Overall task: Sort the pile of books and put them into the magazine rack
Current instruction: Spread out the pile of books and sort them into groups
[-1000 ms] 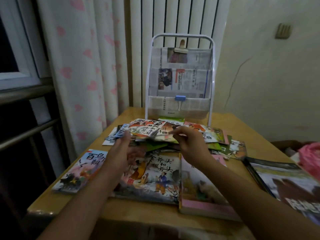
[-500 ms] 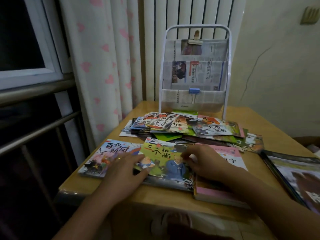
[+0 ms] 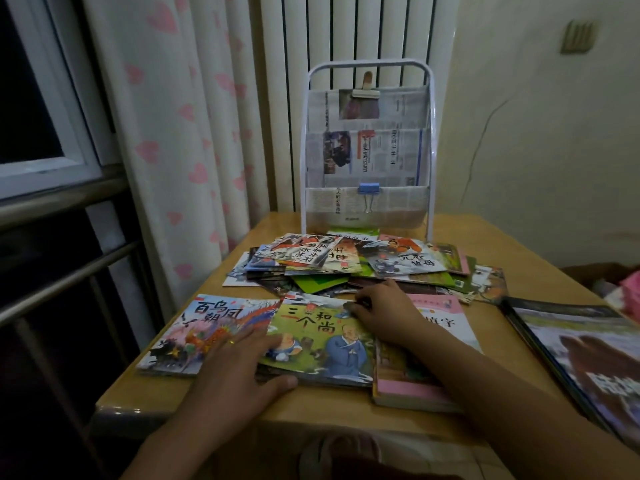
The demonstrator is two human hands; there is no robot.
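A loose pile of picture books (image 3: 349, 261) lies in the middle of the wooden table (image 3: 519, 258), in front of a white magazine rack (image 3: 367, 202) lined with newspaper. Near the front edge a green monk book (image 3: 322, 341) tops a small stack, with a phoenix book (image 3: 207, 327) to its left and a pink book (image 3: 436, 320) to its right. My left hand (image 3: 235, 372) rests flat on the green book's left edge, thumb along its front. My right hand (image 3: 384, 313) touches the book's upper right corner, fingers slightly bent.
A large dark book (image 3: 581, 348) lies at the table's right edge. A curtain with pink hearts (image 3: 173, 133) and a white radiator (image 3: 346, 29) stand behind the rack. A window and metal rails (image 3: 62, 271) are to the left. Something pink (image 3: 627, 292) sits at far right.
A second ago both hands were up at the pile. Since then the green monk book has come down onto the near stack, and both hands now rest on it.
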